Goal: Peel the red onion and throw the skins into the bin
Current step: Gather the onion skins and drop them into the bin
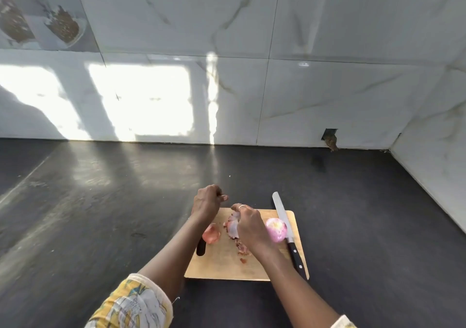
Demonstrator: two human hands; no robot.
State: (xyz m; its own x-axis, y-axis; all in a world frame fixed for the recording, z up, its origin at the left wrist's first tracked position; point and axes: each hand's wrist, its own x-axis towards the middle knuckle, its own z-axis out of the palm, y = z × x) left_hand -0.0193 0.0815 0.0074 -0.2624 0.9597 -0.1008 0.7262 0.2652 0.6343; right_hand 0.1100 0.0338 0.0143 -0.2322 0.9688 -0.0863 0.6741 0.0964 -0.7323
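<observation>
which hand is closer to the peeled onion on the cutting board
Right. The right hand sits just beside the peeled onion, gathering skins on the cutting board. The left hand is farther off, at the board's far left corner.

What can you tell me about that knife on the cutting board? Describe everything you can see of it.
The knife has a long, narrow, pale metal blade and a black handle with what look like light rivets. It lies flat along the right edge of the wooden cutting board, tip pointing away from the person and jutting past the board's far edge, handle toward them. The peeled onion sits against the blade's left side. Neither hand holds it; the right forearm seems to cross just beside the handle.
</observation>
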